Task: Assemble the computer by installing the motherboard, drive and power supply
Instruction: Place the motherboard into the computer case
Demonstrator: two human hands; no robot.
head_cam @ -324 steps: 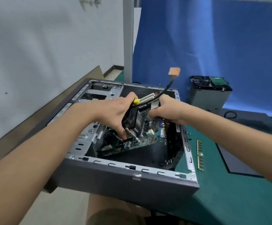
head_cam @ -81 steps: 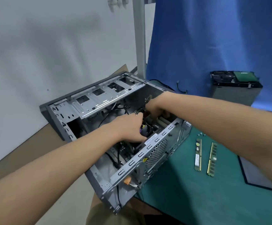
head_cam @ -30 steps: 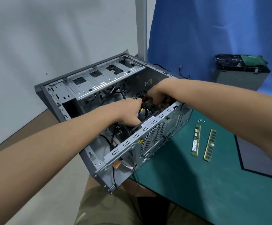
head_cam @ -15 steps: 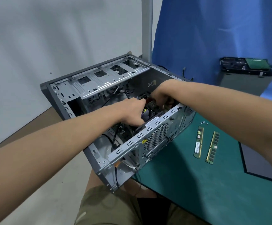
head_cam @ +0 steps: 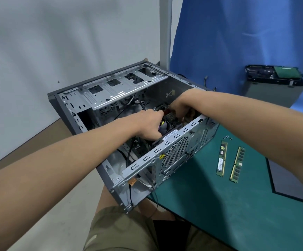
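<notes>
Inside the computer case, the left hand and right hand curl down onto the seated motherboard; what they grip cannot be told. Right of the case, the hard drive lies atop the power supply, both uninstalled.

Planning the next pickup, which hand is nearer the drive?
Right. The right hand is inside the case, at its end toward the drive; the left hand is also inside, farther from it on the near side.

One view only: head-worn wide-angle, facing forward and down along both forearms. Close range: left hand and right hand mid-frame inside the computer case; tabletop right of them.
</notes>
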